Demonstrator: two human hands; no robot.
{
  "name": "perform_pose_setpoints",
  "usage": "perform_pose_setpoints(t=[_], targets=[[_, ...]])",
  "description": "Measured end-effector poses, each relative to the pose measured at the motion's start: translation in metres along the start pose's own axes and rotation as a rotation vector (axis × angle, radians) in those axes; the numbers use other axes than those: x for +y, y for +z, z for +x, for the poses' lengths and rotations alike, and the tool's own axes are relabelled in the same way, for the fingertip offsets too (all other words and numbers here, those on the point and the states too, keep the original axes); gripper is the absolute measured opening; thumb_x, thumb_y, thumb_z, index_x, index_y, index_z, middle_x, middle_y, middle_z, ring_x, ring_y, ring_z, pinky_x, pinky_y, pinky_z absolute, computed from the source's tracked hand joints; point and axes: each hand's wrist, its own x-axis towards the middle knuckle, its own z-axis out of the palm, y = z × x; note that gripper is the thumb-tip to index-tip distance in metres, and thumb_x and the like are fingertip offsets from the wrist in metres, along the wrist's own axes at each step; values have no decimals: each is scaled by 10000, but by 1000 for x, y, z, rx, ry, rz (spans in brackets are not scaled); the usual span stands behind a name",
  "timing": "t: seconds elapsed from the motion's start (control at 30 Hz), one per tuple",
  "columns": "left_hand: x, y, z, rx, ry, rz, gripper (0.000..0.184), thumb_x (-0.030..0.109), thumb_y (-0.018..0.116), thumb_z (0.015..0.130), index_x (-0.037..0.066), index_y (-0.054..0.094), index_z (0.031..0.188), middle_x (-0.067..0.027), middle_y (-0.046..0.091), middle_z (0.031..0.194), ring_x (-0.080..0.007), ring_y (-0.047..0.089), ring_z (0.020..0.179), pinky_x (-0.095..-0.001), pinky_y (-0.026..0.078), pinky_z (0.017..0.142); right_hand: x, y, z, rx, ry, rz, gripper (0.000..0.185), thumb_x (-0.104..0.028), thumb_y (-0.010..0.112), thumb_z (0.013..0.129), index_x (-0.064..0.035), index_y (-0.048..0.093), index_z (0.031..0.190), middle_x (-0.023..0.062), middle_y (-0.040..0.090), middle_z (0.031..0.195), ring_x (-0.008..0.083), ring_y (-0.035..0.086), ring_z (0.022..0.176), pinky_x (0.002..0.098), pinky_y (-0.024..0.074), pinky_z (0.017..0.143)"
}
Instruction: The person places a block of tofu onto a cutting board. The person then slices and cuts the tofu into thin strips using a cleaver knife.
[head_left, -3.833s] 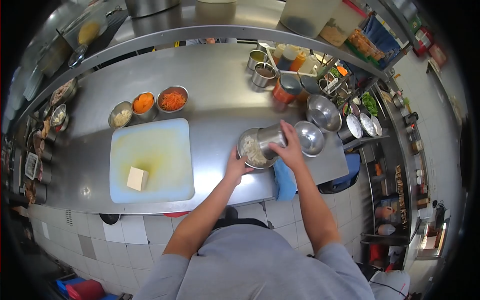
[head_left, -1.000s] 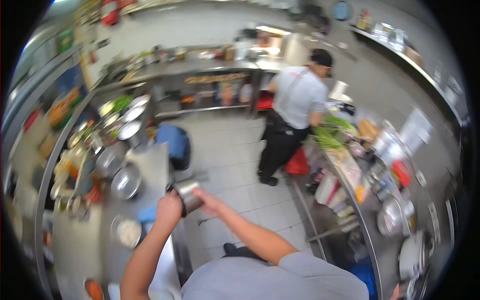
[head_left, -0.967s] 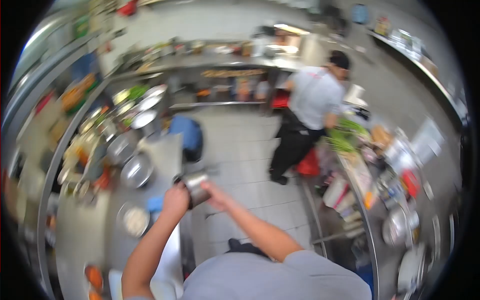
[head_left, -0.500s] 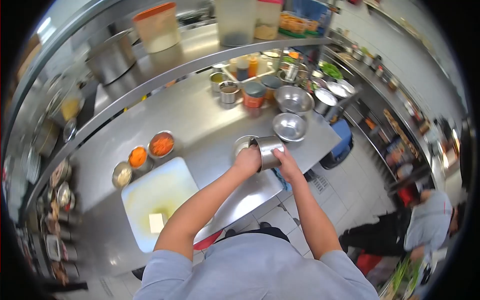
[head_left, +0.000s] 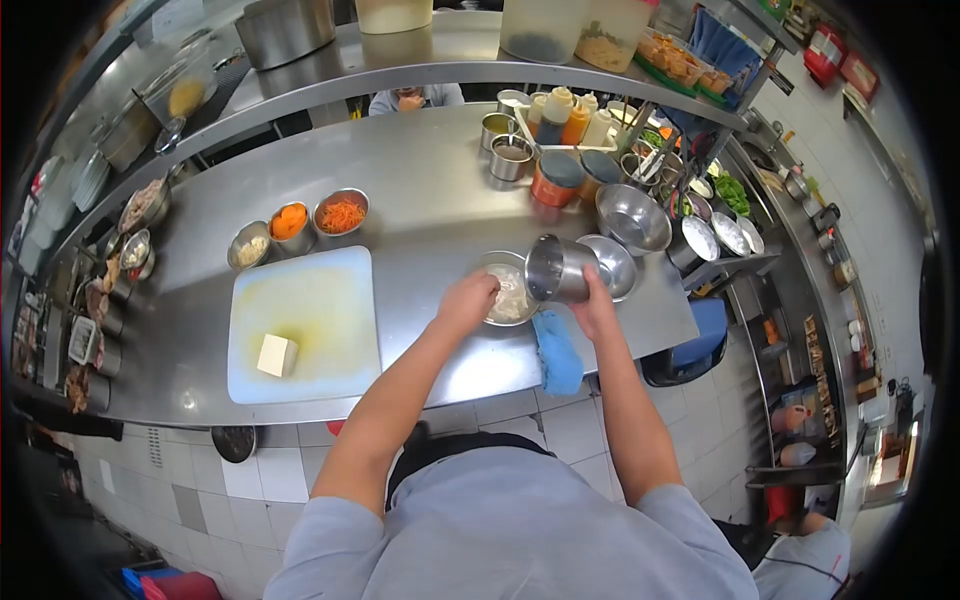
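My right hand (head_left: 597, 302) grips a steel pot (head_left: 558, 268), tilted with its mouth facing left, beside a steel bowl (head_left: 512, 318) of pale white pieces. At that bowl's left rim is my left hand (head_left: 472, 300), its fingers drawn together; whatever they may hold is too small to make out. A blue cloth (head_left: 557, 352) hangs at the table's front edge below the bowl. To the left lies a white cutting board (head_left: 305, 325) bearing a block of tofu (head_left: 277, 355).
Small bowls with sliced carrot (head_left: 289, 222), shredded carrot (head_left: 341, 215) and pale bits (head_left: 249, 247) stand behind the board. Empty steel bowls (head_left: 633, 218), sauce jars (head_left: 556, 179) and squeeze bottles are at right. A person (head_left: 414, 98) shows behind the table; another at lower right.
The view has swung from the floor and side counter back to the table. My left hand has come out of the pot to the bowl's rim; my right hand still holds the pot.
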Motion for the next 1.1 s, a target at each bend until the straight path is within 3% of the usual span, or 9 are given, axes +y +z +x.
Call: perform_pose_setpoints(t=[0.13,0.2,0.37,0.57,0.63,0.8,0.97,1.03,1.1], targets=[[2,-1,-22,52,-208,-129,170,127,683,925,39,713,1068,-160,721,1060,-350,709,945,-461,561,830,-5,4,-9,-81,92,124,739,-627,555,1033,-150,420,1581,104,519,1552,303,525,1380,546,419,1122],[-3,15,-35,231,-169,-367,279,98,679,913,43,678,1187,-129,726,1112,-263,704,917,-399,558,808,-1,12,-16,-100,139,168,806,-711,478,1026,-159,378,1604,113,492,1580,335,523,1391,580,452,1099],[54,-48,-94,169,-493,-1142,337,120,625,1020,52,591,1349,-52,700,1097,-149,668,938,-297,596,718,22,47,-59,-267,316,293,824,-746,437,1021,-156,390,1595,153,496,1571,354,574,1355,549,582,973],[29,-50,-192,79,-810,-1187,166,205,682,1034,51,624,1058,-22,604,946,-119,643,882,-310,654,691,97,82,-101,-358,589,5,714,-664,386,1082,-105,450,1521,133,608,1427,302,677,1198,423,653,788],[5,-39,-212,303,-906,-1272,192,201,699,1021,70,587,937,-10,568,904,-113,622,832,-326,659,698,132,82,-98,-333,658,-104,664,-625,407,1096,-95,471,1491,116,644,1358,272,706,1114,405,650,760],[-39,-29,-210,377,-999,-1093,215,226,724,1011,82,575,956,-10,589,951,-121,627,880,-371,655,759,154,106,-106,-178,509,-361,524,-401,487,1128,-73,443,1534,86,648,1249,203,680,1005,373,621,751],[-37,-41,-220,358,-846,-1101,310,224,622,1073,68,634,1341,-59,648,1201,-155,641,1040,-349,599,917,133,78,-115,-151,280,-609,521,-258,638,1064,-55,501,1525,63,629,1157,157,647,971,301,574,718],[-40,-47,-236,284,-791,-1010,250,152,650,1040,60,672,1271,-75,657,1126,-166,630,1016,-319,584,807,124,51,-119,-10,156,-678,537,-221,722,996,-24,562,1468,61,621,1060,152,628,927,304,552,707],[-53,-52,-258,248,-655,-821,242,130,659,1021,55,679,1251,-86,663,1131,-182,636,1009,-322,576,808,134,3,-106,120,-353,-1197,580,-183,772,929,24,577,1433,85,620,999,164,616,905,330,548,762]])
